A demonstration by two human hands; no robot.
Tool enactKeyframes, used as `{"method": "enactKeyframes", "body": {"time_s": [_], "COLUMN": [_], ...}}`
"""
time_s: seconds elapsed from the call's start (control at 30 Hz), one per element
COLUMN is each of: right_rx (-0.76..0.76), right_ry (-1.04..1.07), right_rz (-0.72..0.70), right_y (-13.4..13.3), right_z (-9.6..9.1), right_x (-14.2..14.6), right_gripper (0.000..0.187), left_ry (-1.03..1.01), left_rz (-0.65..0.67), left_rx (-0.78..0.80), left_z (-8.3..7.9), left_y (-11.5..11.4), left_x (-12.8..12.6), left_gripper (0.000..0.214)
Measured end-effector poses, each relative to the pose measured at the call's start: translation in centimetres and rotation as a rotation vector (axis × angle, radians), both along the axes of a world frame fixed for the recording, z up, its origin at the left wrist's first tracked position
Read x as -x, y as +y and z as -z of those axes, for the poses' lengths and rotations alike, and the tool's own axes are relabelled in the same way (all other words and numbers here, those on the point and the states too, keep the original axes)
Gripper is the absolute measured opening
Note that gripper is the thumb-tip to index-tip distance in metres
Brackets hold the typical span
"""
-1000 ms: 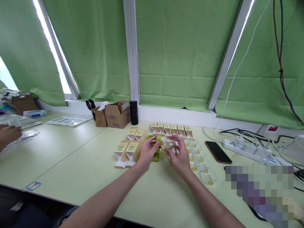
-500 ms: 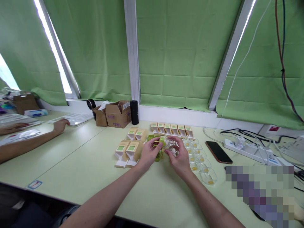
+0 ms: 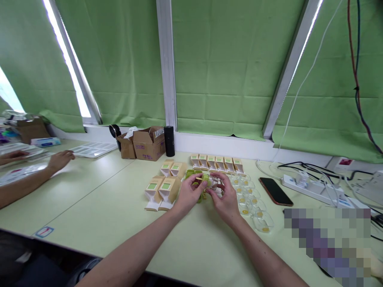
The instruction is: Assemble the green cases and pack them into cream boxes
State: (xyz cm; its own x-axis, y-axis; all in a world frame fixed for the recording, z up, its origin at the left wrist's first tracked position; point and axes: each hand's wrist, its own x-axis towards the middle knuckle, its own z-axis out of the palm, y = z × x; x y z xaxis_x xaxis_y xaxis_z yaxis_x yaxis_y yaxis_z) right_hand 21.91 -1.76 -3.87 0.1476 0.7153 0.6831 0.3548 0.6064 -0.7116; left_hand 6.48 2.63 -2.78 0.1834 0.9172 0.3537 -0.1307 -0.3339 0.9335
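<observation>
My left hand (image 3: 189,194) and my right hand (image 3: 224,198) meet over the middle of the pale green table (image 3: 98,199). The left fingers pinch a small green and yellow piece (image 3: 202,180). The right fingers close round a clear plastic shell (image 3: 216,183) pressed against that piece. More small green parts (image 3: 190,173) lie just behind my hands. Open tan cartons with green labels (image 3: 160,190) stand to the left of my left hand. Several clear shells with yellow dots (image 3: 253,205) lie in a column to the right of my right hand.
A row of small labelled cartons (image 3: 216,162) lines the back. Cardboard boxes (image 3: 145,144) and a black cylinder (image 3: 169,141) stand by the window sill. A phone (image 3: 274,191) and a power strip with cables (image 3: 317,189) lie to the right. Another person's hand (image 3: 60,160) rests at left near white trays (image 3: 93,150).
My hands have drawn closer together and slightly lower, pressing the clear shell onto the green piece. The other person's hand reached toward the trays, then pulled back left.
</observation>
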Motion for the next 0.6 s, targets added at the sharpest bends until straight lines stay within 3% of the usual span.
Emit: {"method": "enactKeyframes", "body": {"time_s": [0.2, 0.6], "right_rx": [0.005, 0.006], "right_ry": [0.002, -0.002], "right_rz": [-0.010, -0.013], "right_y": [-0.17, -0.23], "right_z": [-0.23, -0.32], "right_x": [0.15, 0.22], "right_gripper": [0.040, 0.038], "left_ry": [0.048, 0.051], "left_rz": [-0.023, 0.019], "left_rx": [-0.081, -0.094], "left_z": [0.09, -0.06], "left_y": [0.08, -0.21], "left_x": [0.01, 0.00], "left_gripper": [0.058, 0.061]}}
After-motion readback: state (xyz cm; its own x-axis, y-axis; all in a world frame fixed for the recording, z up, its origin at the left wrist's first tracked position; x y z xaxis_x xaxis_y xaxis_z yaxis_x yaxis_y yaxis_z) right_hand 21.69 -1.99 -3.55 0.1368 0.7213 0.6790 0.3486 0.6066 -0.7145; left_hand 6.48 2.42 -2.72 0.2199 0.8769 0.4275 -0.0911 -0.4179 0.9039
